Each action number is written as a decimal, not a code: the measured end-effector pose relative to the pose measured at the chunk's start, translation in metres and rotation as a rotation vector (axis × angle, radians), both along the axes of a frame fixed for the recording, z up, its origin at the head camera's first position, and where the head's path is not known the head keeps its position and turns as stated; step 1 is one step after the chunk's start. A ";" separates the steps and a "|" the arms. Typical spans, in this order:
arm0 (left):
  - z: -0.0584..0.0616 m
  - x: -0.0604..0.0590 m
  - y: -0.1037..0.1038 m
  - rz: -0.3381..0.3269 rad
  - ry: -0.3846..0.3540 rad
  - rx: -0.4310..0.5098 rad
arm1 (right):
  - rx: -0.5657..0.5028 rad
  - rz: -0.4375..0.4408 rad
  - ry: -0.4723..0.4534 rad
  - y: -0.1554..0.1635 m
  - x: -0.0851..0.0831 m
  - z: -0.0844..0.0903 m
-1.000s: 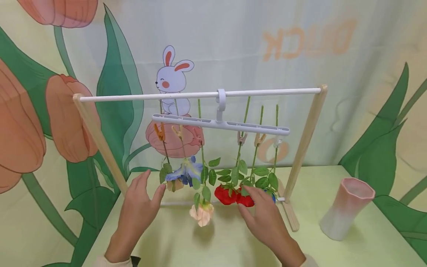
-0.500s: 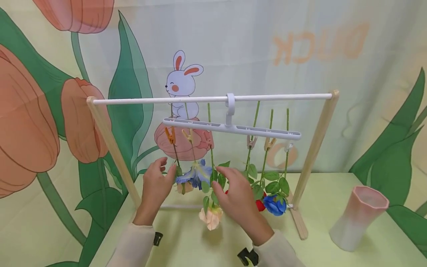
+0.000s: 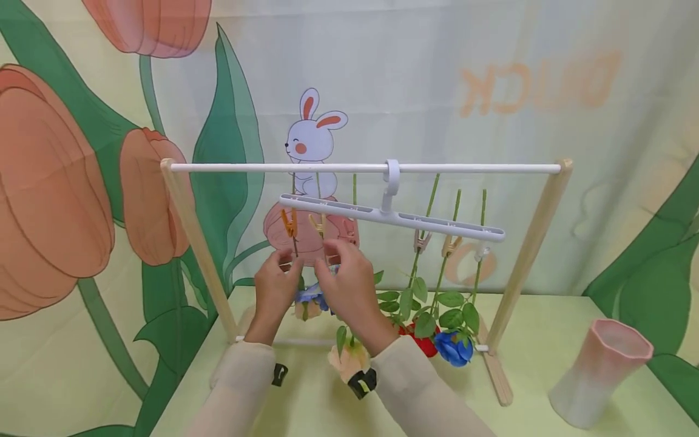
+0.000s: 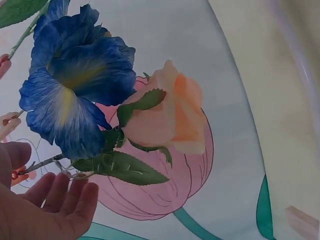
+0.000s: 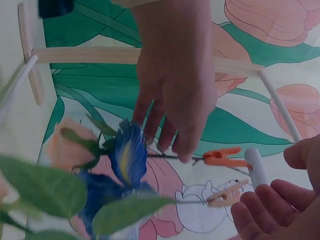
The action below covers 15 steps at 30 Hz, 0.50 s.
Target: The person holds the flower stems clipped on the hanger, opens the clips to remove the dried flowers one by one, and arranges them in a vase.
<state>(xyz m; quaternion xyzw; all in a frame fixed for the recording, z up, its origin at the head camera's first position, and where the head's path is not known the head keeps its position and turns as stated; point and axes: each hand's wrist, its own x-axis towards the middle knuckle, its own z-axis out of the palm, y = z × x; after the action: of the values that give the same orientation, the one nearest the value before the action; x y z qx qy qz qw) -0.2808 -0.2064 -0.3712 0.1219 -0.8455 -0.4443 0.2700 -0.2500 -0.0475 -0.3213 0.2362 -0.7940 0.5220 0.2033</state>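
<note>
Under the orange clip, my left hand surrounds the peach rose's thin stem. The stem runs between its thumb and loosely bent fingers, which stand apart in the left wrist view. My right hand is beside it, under the pale yellow clip, with thumb and fingers spread and nothing between them. A blue iris-like flower hangs upside down from the yellow clip, next to the peach rose. Both clips are on a white hanger bar. In the head view my right hand partly hides the blue flower.
The hanger hooks over the white rod of a wooden-sided rack. More clipped flowers hang right: red roses, a blue rose and a cream flower. A pink-and-white vase stands on the table at right.
Both hands have risen toward the left clips. My right hand has moved left from the red roses, past the cream flower's stem; my left hand has come to the peach rose's stem.
</note>
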 end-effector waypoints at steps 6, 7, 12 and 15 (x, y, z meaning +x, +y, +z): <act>-0.001 -0.015 0.007 0.021 0.021 0.068 | -0.063 -0.014 -0.059 -0.030 -0.014 0.005; -0.001 -0.017 0.008 0.025 0.028 0.070 | -0.064 -0.019 -0.065 -0.034 -0.015 0.005; -0.001 -0.020 0.010 0.047 0.070 0.059 | -0.056 -0.047 -0.070 -0.047 -0.022 0.005; 0.000 -0.020 0.008 0.053 0.081 0.063 | -0.052 -0.062 -0.048 -0.053 -0.027 0.004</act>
<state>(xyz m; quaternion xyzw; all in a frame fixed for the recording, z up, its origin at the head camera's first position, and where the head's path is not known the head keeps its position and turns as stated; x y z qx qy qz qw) -0.3007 -0.1986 -0.3709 0.1345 -0.8160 -0.4680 0.3115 -0.2769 -0.1003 -0.3172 0.1936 -0.7918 0.5413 0.2063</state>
